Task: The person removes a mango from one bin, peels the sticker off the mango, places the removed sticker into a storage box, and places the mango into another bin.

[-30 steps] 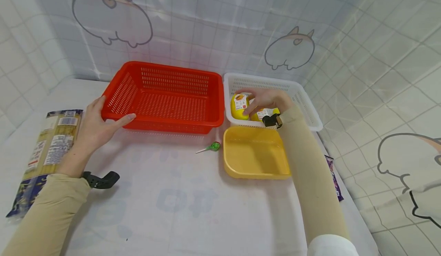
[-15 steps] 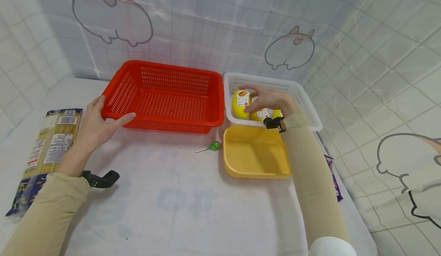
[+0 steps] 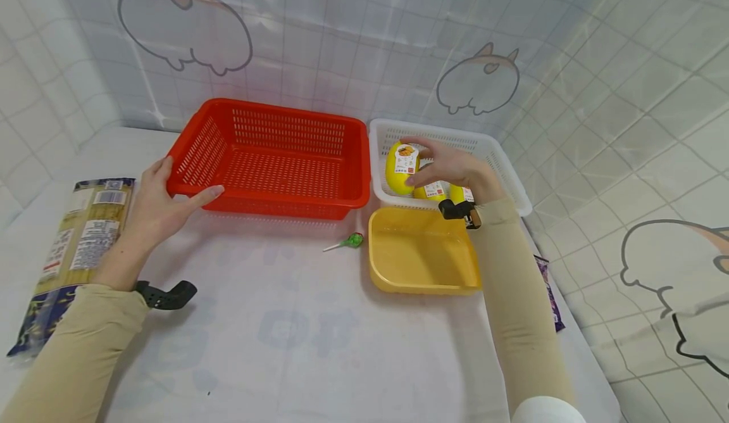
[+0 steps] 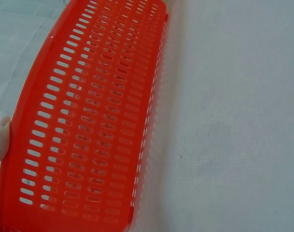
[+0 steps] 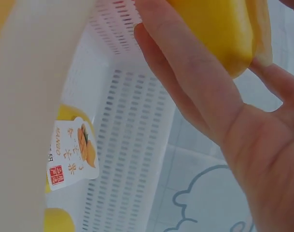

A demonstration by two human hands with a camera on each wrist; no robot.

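Observation:
My right hand (image 3: 447,160) holds a yellow mango (image 3: 402,166) with a white label, thumb on its near side and fingers over the far side. The mango is over the left end of the white basket (image 3: 515,185). In the right wrist view the fingers wrap along the yellow mango (image 5: 219,34), while a labelled mango (image 5: 72,154) lies lower in the basket. Two more mangoes show beneath my hand, partly hidden by it. My left hand (image 3: 156,204) grips the near left corner of the red basket (image 3: 273,206), thumb over its front rim; no contents show inside.
A yellow tub (image 3: 424,284) stands in front of the white basket. Left of the tub lies a green lollipop (image 3: 353,240). A long pasta packet (image 3: 93,239) is beside my left arm, a purple packet (image 3: 548,293) at the right edge. Tile-patterned sheeting rises behind.
My right hand has lifted the mango slightly and moved it a little up and to the right in view, uncovering more of the mangoes below. My left hand stays on the red basket.

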